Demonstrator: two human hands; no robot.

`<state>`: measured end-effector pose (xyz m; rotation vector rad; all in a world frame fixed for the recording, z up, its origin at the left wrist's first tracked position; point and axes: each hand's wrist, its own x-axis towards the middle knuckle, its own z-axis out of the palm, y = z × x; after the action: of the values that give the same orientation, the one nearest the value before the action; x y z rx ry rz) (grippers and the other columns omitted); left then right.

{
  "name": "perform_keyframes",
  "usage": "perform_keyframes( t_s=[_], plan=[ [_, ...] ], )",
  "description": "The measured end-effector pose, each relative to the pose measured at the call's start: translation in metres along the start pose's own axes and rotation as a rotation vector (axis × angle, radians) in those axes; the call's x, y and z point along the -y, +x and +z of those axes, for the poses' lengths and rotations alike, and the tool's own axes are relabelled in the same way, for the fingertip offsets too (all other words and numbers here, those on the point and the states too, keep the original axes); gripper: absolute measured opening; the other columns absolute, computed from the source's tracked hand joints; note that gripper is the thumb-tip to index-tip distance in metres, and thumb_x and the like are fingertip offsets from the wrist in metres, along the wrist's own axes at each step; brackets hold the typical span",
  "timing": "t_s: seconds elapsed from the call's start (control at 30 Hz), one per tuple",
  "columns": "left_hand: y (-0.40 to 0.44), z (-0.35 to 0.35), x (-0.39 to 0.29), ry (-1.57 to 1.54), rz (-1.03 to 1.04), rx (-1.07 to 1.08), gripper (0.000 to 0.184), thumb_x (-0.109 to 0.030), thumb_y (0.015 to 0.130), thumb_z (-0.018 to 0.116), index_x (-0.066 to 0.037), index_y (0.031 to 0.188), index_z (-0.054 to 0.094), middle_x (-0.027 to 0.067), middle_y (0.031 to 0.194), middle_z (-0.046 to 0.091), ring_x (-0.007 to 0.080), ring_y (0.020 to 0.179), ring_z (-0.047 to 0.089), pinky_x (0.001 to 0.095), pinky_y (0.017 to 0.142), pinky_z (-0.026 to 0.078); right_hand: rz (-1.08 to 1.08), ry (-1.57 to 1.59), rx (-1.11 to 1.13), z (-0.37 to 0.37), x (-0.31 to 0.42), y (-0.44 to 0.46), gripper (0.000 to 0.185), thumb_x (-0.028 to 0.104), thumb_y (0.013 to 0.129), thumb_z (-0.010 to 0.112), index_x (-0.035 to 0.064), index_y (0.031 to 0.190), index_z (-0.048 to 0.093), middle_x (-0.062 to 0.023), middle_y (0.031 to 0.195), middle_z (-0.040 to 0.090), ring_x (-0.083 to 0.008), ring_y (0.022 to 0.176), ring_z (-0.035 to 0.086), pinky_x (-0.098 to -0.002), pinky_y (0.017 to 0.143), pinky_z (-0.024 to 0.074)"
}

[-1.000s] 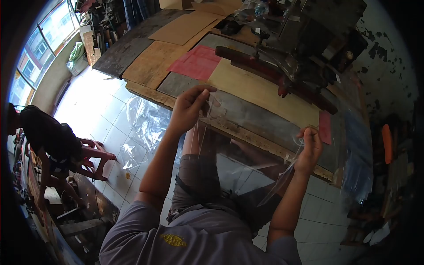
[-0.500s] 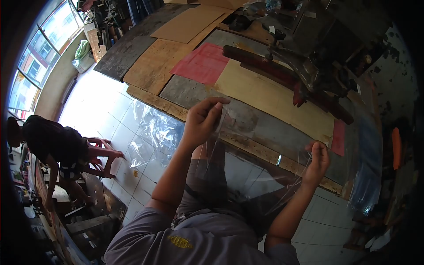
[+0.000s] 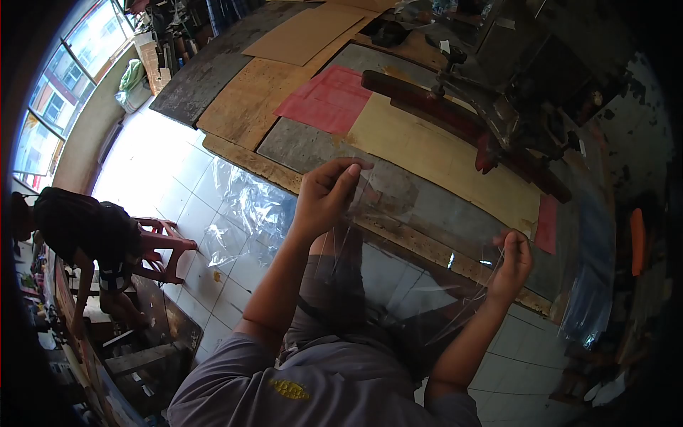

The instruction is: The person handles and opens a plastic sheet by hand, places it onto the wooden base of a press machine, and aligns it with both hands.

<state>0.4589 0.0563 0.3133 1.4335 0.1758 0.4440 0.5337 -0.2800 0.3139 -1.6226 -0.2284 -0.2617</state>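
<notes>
Pinching with fingertips together, the left hand (image 3: 326,198) and right hand (image 3: 514,267) held clear plastic film (image 3: 450,260), already spread between them by the table's (image 3: 238,92) near edge, not laid flat.

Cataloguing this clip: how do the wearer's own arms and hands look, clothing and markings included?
The person wears a greyish-purple shirt with short sleeves that leave the forearms uncovered. A yellow, roughly oval emblem marks the shirt's chest. The left hand and right hand are bare; no gloves, watch or cables show on either arm.
</notes>
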Motion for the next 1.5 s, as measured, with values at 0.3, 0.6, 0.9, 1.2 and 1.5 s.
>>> perform_keyframes(
  t_s=[0.3,0.6,0.9,1.2,1.5],
  plan=[
    [0.004,-0.004,-0.002,-0.053,-0.039,0.041,0.028,-0.024,0.107,0.060,0.001,0.116,0.070,-0.0053,0.068,0.059,-0.0004,0.055,0.044,0.0194,0.050,0.033,-0.005,0.010,0.005,-0.003,-0.002,0.000,0.026,0.024,0.106,0.063,-0.0006,0.099,0.068,-0.0030,0.090,0.065,-0.0107,0.085,0.058,-0.0274,0.083,0.0454],
    [0.004,-0.007,-0.001,-0.060,-0.022,0.076,0.029,-0.024,0.107,0.060,0.002,0.117,0.069,0.0061,0.087,0.077,-0.0008,0.055,0.048,0.0171,0.051,0.036,-0.018,0.054,0.025,-0.004,-0.004,0.000,0.024,0.022,0.106,0.063,-0.0013,0.102,0.068,-0.0032,0.091,0.066,-0.0102,0.086,0.058,-0.0269,0.083,0.0453],
    [0.004,-0.005,-0.001,-0.035,-0.005,0.041,0.028,-0.024,0.107,0.059,0.000,0.118,0.070,0.0066,0.088,0.078,-0.0012,0.058,0.051,0.0163,0.053,0.039,-0.056,0.014,0.010,-0.005,-0.001,-0.002,0.026,0.026,0.105,0.064,0.0002,0.102,0.069,-0.0027,0.090,0.066,-0.0097,0.087,0.059,-0.0262,0.084,0.0440],
    [0.002,-0.004,0.007,-0.013,0.087,0.013,0.027,-0.020,0.108,0.057,0.000,0.120,0.070,0.0049,0.086,0.077,-0.0022,0.054,0.044,0.0171,0.049,0.033,-0.094,0.043,0.010,-0.003,0.000,-0.004,0.023,0.020,0.106,0.062,-0.0012,0.099,0.067,-0.0038,0.090,0.067,-0.0112,0.087,0.060,-0.0273,0.085,0.0467],
    [0.001,-0.004,0.010,0.000,0.140,-0.022,0.025,-0.019,0.107,0.059,0.000,0.116,0.072,-0.0001,0.080,0.072,-0.0018,0.057,0.045,0.0175,0.050,0.035,-0.144,0.020,-0.066,0.003,0.012,-0.011,0.021,0.015,0.105,0.062,-0.0046,0.104,0.070,-0.0062,0.092,0.070,-0.0118,0.086,0.064,-0.0275,0.083,0.0495]
  ],
)
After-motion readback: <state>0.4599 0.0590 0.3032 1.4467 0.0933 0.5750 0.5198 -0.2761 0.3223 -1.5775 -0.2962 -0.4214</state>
